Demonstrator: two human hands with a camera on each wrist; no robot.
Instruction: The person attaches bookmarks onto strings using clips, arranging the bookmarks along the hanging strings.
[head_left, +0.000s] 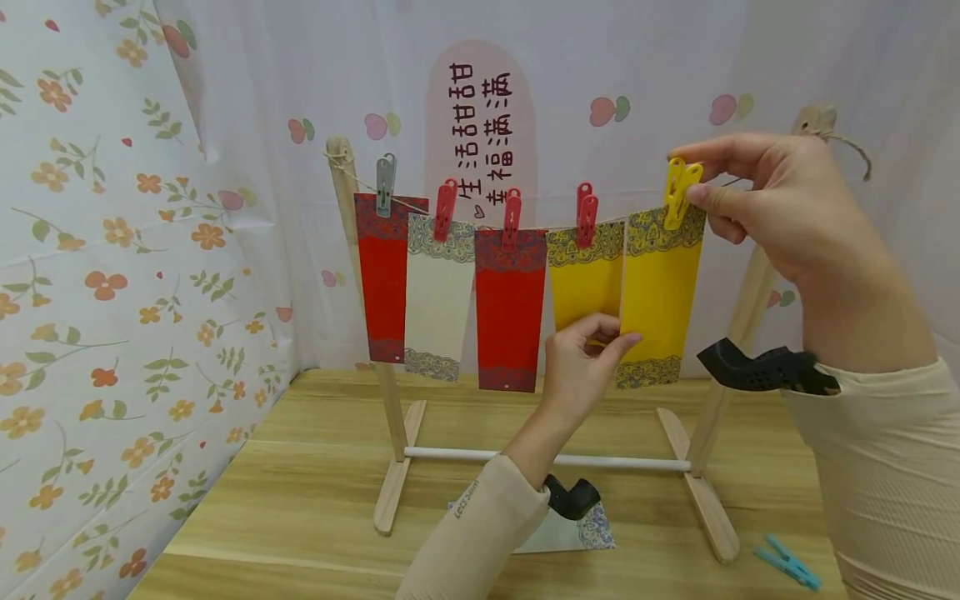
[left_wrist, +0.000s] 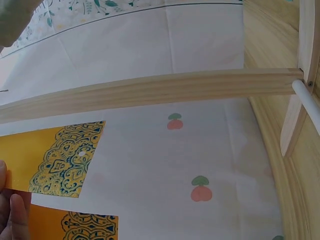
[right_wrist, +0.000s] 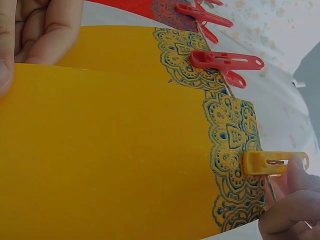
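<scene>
A yellow card with a blue lace-like border hangs at the right end of the string. My right hand pinches a yellow clothespin at its top edge; in the right wrist view the clothespin sits over the card's patterned border. Lower down, my left hand holds the left edge of this card between thumb and fingers. Just left of it hangs another yellow card under a red clothespin, partly behind my left fingers. The left wrist view shows my left fingertips at the yellow card.
Further left hang a red card, a cream card and another red card, each clipped. The string runs between posts of a wooden stand. On the table lie a pale patterned card and a blue clothespin.
</scene>
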